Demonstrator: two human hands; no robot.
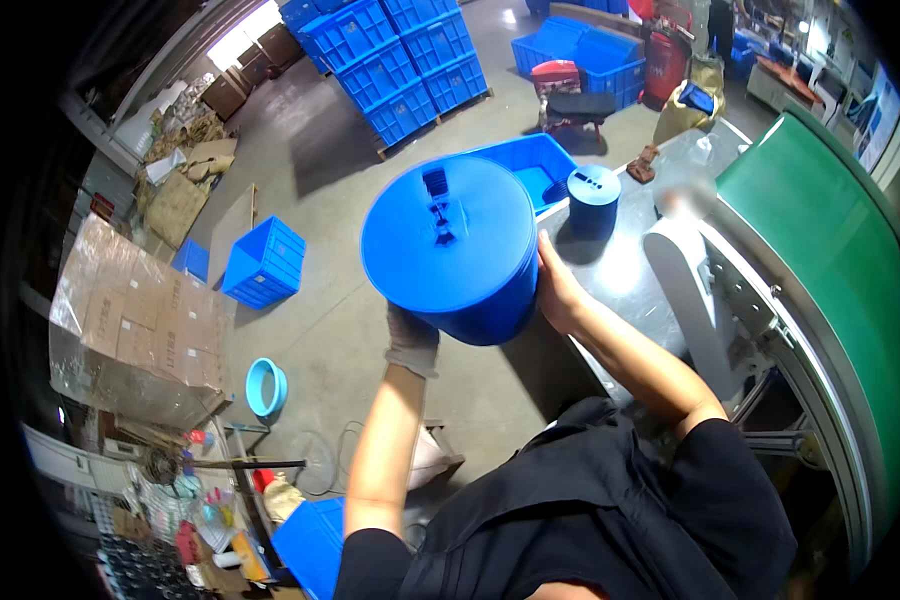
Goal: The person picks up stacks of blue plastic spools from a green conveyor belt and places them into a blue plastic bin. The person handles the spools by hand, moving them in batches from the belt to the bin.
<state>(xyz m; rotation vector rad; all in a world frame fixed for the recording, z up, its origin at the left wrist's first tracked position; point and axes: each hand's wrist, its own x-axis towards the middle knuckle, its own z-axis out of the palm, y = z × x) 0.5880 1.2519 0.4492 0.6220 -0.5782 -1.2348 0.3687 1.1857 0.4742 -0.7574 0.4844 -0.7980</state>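
Between my hands I hold up a large blue round plastic tub (450,235). Its flat, shiny round face is turned up towards me, with dark reflections across it. My left hand (412,342), in a pale glove, is closed under the tub's near left side; most of its fingers are hidden. My right hand (558,288), bare, presses against the tub's right side, its fingertips partly out of sight. Just beyond my right hand a smaller dark blue cylinder (592,208) with a bright top stands on a metal table (625,290).
Right of the table runs a green conveyor belt (820,230) with a metal frame. An open blue crate (545,165) sits behind the tub. Stacked blue crates (395,65) stand at the back. On the left are wrapped cartons (140,320), a blue bin (265,262) and a light-blue basin (266,388).
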